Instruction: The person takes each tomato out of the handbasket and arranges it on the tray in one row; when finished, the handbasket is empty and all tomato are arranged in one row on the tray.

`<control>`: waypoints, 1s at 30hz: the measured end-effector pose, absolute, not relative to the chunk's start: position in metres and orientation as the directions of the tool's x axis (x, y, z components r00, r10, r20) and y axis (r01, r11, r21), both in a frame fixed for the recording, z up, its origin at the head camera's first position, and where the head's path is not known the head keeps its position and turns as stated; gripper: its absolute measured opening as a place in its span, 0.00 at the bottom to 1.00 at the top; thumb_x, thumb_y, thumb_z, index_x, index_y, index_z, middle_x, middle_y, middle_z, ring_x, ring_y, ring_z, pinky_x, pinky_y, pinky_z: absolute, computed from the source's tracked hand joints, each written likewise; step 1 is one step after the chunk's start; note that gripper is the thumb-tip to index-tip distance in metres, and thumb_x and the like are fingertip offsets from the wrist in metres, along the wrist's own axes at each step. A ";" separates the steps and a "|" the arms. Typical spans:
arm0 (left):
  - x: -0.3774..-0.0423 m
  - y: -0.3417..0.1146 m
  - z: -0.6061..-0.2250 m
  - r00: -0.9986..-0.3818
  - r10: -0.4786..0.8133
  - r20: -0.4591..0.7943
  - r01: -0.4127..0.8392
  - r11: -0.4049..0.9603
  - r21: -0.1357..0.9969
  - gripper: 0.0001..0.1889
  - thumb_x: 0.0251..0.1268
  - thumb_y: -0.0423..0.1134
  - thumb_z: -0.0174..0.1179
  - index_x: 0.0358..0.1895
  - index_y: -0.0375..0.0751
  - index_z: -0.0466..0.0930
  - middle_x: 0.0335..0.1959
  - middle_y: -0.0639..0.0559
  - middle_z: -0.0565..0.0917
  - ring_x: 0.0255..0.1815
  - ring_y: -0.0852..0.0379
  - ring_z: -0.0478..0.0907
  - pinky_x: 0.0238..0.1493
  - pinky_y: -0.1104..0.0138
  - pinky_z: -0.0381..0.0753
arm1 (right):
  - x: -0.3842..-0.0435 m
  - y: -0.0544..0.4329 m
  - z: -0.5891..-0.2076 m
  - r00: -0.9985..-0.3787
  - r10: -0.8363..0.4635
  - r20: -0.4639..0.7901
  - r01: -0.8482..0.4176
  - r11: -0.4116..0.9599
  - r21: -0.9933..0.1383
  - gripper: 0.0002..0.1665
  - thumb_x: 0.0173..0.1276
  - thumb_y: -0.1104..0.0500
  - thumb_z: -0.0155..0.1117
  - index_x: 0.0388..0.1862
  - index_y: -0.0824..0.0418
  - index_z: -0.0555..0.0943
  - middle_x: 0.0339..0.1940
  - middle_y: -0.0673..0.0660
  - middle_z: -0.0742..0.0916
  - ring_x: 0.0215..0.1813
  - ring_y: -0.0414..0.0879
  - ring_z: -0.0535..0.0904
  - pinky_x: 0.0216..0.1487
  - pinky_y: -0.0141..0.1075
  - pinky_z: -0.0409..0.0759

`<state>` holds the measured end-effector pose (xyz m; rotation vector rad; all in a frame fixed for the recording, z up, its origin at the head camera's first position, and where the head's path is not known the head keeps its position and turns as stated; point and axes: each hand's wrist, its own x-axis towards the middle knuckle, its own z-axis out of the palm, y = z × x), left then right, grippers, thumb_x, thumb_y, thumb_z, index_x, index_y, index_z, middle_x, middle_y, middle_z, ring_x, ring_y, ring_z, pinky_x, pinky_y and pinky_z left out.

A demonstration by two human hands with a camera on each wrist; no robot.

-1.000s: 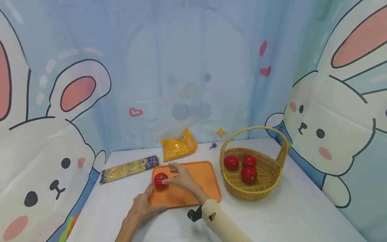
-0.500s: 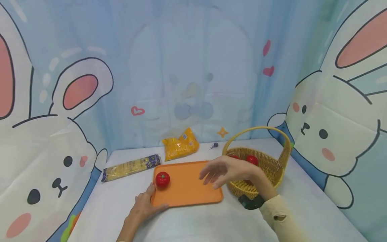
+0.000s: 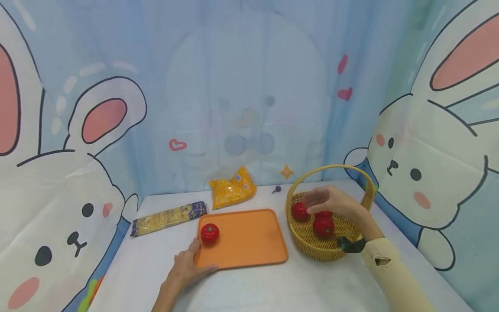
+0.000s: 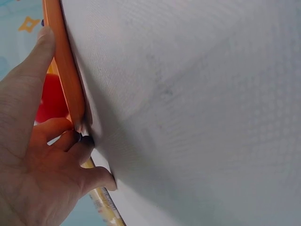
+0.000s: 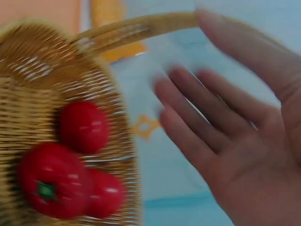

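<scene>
My left hand holds the near left corner of an orange tray, thumb along its front edge and fingers at its left side. One red tomato sits at the left end of the tray. Over a yellow wicker basket, beneath its handle, my right hand is spread with nothing in it. The right wrist view shows three tomatoes in the basket: one with a green stem, one above it and one partly behind it. The fingers look blurred there.
A long yellow packet lies left of the tray, and an orange-yellow bag lies behind it. A small purple object is near the table's back edge. The basket's arched handle rises above its rim.
My right hand has left the tomato on the tray and moved right to above the basket. The left hand stays at the tray's corner.
</scene>
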<state>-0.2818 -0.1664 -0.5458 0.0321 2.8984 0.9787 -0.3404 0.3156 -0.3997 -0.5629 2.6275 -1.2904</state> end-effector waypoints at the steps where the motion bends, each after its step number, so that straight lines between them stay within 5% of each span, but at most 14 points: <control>1: -0.282 -0.167 -0.546 -0.997 0.047 -0.065 -0.002 0.794 0.608 0.63 0.51 0.64 0.83 0.85 0.36 0.61 0.82 0.34 0.68 0.79 0.23 0.64 0.81 0.27 0.49 | -0.346 0.314 -0.406 -0.940 -0.338 0.042 -0.242 0.576 -0.781 0.37 0.71 0.51 0.79 0.70 0.72 0.79 0.63 0.68 0.88 0.64 0.61 0.86 0.63 0.49 0.88; 11: -0.282 -0.168 -0.548 -0.997 0.074 -0.018 0.046 0.782 0.621 0.61 0.51 0.62 0.83 0.83 0.35 0.64 0.83 0.34 0.67 0.79 0.23 0.64 0.81 0.26 0.47 | -0.386 0.300 -0.465 -0.983 0.005 0.183 -0.148 0.568 -0.809 0.37 0.70 0.56 0.80 0.70 0.75 0.78 0.61 0.73 0.88 0.65 0.67 0.85 0.64 0.55 0.87; 30: -0.283 -0.166 -0.551 -0.998 0.043 -0.040 0.010 0.789 0.614 0.62 0.50 0.64 0.83 0.84 0.34 0.63 0.81 0.35 0.70 0.78 0.23 0.66 0.81 0.27 0.50 | -0.405 0.302 -0.494 -0.982 0.058 0.178 -0.101 0.640 -0.761 0.33 0.69 0.55 0.81 0.62 0.77 0.82 0.57 0.75 0.88 0.62 0.70 0.85 0.63 0.60 0.86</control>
